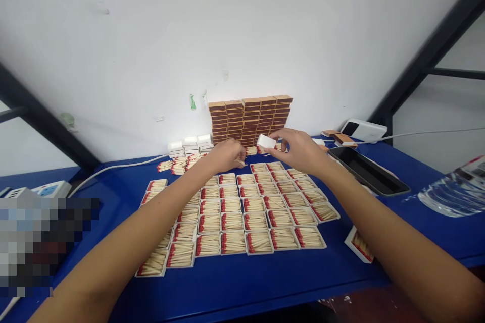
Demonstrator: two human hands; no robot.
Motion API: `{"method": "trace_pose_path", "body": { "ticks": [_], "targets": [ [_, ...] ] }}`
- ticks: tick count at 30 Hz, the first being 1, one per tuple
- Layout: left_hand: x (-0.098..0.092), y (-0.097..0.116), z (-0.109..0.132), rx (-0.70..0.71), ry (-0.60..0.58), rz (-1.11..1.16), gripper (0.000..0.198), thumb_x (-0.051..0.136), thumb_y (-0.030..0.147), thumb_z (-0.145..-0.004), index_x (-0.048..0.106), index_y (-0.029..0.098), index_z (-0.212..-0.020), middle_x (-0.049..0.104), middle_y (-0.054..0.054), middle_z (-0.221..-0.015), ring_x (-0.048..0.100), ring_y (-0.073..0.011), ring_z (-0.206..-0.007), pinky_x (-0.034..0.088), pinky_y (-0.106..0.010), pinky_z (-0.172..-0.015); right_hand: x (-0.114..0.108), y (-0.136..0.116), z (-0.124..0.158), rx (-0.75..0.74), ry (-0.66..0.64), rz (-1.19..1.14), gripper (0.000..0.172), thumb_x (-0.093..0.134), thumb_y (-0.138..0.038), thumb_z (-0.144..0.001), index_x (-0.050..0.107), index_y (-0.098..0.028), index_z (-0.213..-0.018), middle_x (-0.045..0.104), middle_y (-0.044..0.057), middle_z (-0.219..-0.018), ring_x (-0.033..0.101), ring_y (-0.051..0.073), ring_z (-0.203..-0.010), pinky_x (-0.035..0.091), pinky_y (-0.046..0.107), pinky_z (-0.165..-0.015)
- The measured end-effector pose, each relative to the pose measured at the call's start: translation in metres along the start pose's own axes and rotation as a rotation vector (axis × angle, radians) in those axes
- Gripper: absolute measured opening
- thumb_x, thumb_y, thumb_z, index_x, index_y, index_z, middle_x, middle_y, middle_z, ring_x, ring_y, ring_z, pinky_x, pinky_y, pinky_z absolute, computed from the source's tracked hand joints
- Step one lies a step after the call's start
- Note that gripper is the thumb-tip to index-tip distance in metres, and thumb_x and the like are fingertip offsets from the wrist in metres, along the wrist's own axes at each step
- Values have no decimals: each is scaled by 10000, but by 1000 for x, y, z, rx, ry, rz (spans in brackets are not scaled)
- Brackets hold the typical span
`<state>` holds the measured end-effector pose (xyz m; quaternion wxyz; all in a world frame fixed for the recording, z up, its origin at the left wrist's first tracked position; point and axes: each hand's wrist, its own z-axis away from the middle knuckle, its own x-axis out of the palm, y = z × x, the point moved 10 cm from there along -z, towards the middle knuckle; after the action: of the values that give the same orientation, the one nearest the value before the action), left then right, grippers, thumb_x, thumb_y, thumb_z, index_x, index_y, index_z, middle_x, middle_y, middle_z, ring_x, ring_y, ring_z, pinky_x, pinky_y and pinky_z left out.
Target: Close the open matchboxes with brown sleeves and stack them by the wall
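Note:
My right hand is closed on a small white matchbox tray, held tilted above the table in front of the stacked boxes. My left hand reaches to the middle with its fingers pinched on a few matchsticks. Just below both hands, rows of white trays filled with red-headed matches cover the middle of the table. Loose matches lie in a heap to the left of my left hand, and more are partly hidden behind the hands.
A wall of stacked brown matchboxes stands against the white wall. Stacked white trays sit left of it. On the right are a phone, a white power bank and a clear plastic wrapper. A white cable runs along the left.

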<state>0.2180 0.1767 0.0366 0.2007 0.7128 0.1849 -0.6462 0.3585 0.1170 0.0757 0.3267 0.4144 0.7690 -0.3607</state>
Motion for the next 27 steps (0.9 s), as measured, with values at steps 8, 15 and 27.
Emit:
{"method": "trace_pose_path", "body": {
  "ticks": [8, 15, 27],
  "targets": [
    [-3, -6, 12, -34, 67, -11, 214, 818, 326, -876, 761, 171, -1011, 748, -103, -1030, 647, -283, -1029, 466, -347, -790, 4, 5, -3, 80, -43, -94, 305, 732, -450, -900, 726, -197, -1070, 716, 54, -811, 652, 238, -728, 440, 350, -670],
    [-41, -28, 60, -146, 295, 310, 235, 685, 403, -991, 755, 179, -1004, 746, -55, -865, 659, -199, -795, 475, -322, -698, 14, -26, -32, 57, -175, -287, 326, 802, -408, -830, 720, -200, -1067, 725, 23, -753, 657, 201, -685, 467, 323, -626],
    [-72, -39, 106, -99, 468, 201, 115, 635, 244, -1015, 739, 197, -1019, 718, -77, -1025, 643, -244, -1021, 508, -387, -909, 57, -129, -63, -230, -182, -320, 124, 652, -253, -962, 757, -206, -1008, 769, 53, -889, 688, 190, -777, 524, 333, -701]
  ]
}}
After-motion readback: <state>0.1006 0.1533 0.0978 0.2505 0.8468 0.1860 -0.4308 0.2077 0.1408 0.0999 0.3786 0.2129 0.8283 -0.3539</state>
